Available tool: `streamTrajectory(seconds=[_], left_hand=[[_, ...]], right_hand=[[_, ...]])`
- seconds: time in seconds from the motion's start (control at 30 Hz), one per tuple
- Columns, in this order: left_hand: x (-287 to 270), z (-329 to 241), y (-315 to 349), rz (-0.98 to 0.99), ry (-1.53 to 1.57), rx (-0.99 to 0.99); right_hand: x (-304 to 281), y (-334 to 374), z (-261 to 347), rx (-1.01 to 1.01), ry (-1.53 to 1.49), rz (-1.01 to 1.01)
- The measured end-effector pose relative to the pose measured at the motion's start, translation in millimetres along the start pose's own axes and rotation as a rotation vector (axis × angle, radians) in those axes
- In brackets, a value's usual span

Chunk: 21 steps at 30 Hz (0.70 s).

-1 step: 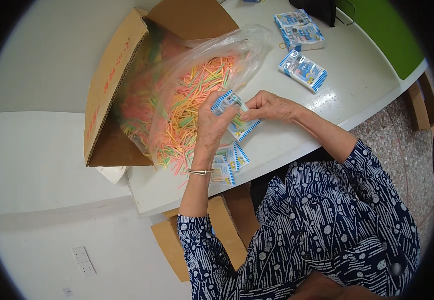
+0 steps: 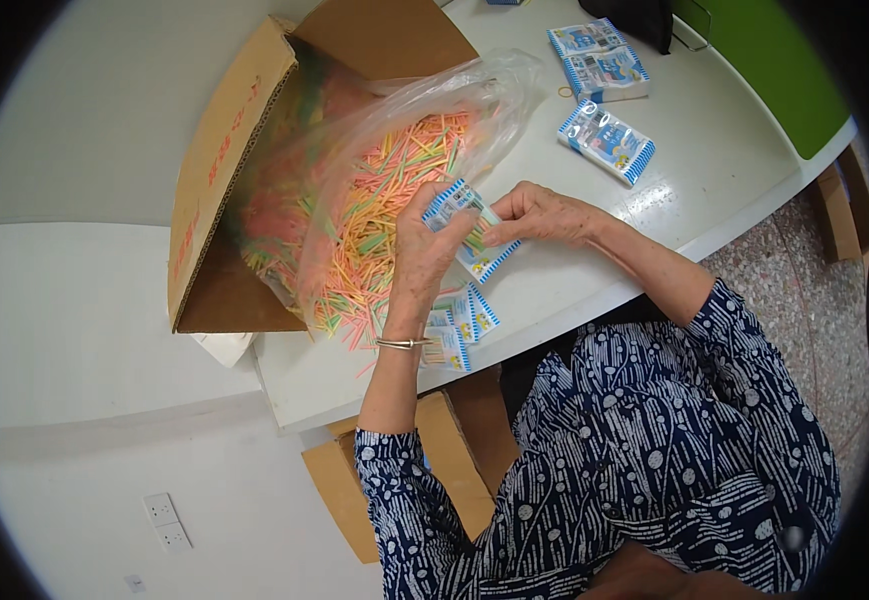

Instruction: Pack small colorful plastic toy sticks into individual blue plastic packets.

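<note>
Packet (image 2: 488, 259): blue-and-white, see-through — pastel sticks (image 2: 476, 238) inside
Left hand (image 2: 422, 242): curled — gripping packet's left side
Right hand (image 2: 548, 215): fingertips pinching its right edge

The bare left hand (image 2: 422, 248) hides part of the blue-and-white plastic packet (image 2: 480, 262) it holds. The picture's upper edge cuts off a black object (image 2: 639, 18).

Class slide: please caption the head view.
Left hand and right hand hold a small packet near a clear bag of colourful sticks.
</note>
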<state>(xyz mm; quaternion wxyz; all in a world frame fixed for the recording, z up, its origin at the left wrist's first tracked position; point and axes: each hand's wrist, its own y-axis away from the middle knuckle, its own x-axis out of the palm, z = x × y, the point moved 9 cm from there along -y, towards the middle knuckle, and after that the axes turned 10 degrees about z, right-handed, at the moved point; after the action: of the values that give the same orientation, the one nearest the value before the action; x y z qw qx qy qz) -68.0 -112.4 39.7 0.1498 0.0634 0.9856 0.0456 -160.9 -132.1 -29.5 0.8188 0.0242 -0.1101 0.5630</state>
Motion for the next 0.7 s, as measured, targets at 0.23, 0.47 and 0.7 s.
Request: streamTrajectory(seconds=[0.23,0.47,0.7], left_hand=[[-2.4,9.9,10.6,0.057,0.104,-0.004],[0.0,15.7,19.6,0.081,0.147,-0.001],[-5.9,5.9,17.1,0.043,-0.302,0.006]], right_hand=[[-8.8,3.0,-5.8,0.039,-0.025,-0.071],[-2.2,2.5,-6.6,0.046,-0.025,-0.009],[13.5,3.3,0.8,0.108,0.156,0.079]])
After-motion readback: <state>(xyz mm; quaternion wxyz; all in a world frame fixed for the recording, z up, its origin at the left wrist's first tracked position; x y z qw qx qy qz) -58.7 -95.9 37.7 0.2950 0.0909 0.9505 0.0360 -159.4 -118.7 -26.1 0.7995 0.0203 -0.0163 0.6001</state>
